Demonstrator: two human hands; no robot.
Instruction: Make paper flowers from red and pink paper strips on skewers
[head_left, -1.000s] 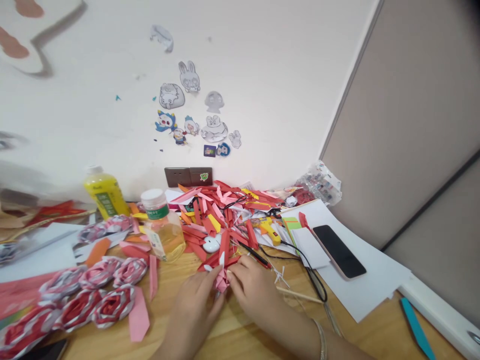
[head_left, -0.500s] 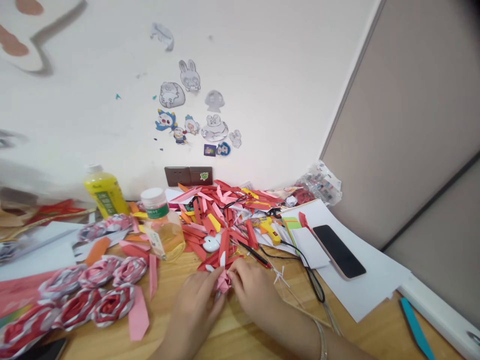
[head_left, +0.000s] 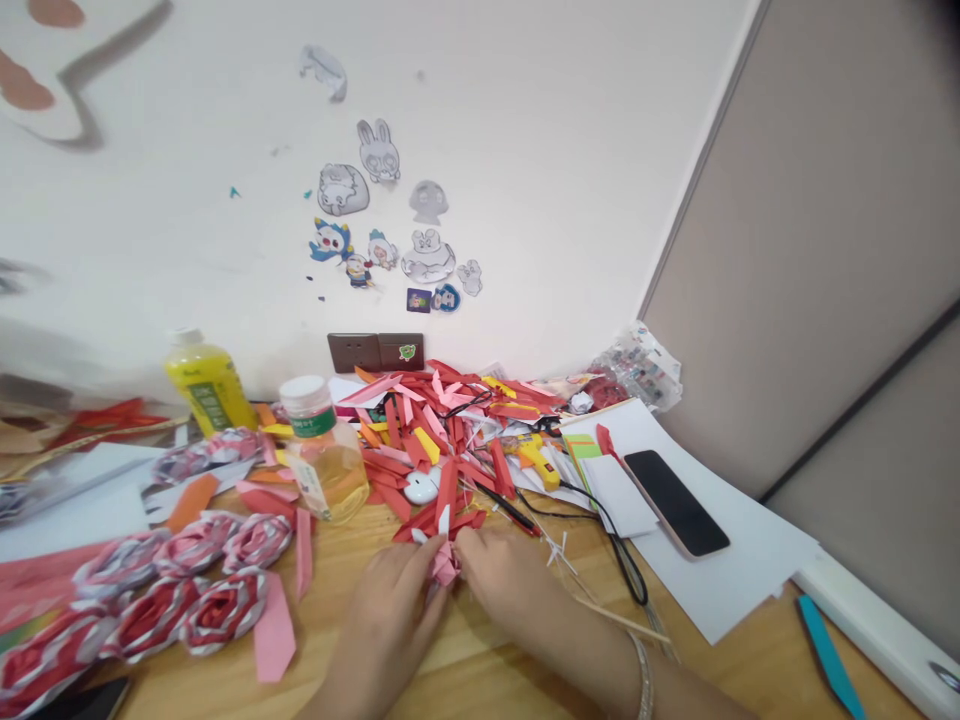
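A small folded pink paper piece (head_left: 445, 565) is held between my two hands above the wooden table. My left hand (head_left: 397, 600) pinches it from the left with thumb and fingers. From the right, my right hand (head_left: 499, 580) has its closed fingertips against the same piece. Red paper strips (head_left: 447, 492) lie just beyond my fingers, beside a white rounded object (head_left: 421, 487). Farther back spreads a heap of red, pink and yellow folded strips (head_left: 450, 410).
Left are braided paper rosettes (head_left: 225, 610), a yellow bottle (head_left: 210, 385) and a jar of pale liquid (head_left: 334, 470). Right are a yellow glue gun (head_left: 538, 462) with a black cable, a phone (head_left: 676, 502) on white sheets, and a teal tool (head_left: 829, 655).
My right hand has turned slightly, its fingers curling closer over the pink piece. My left hand stays almost where it was, still gripping the piece.
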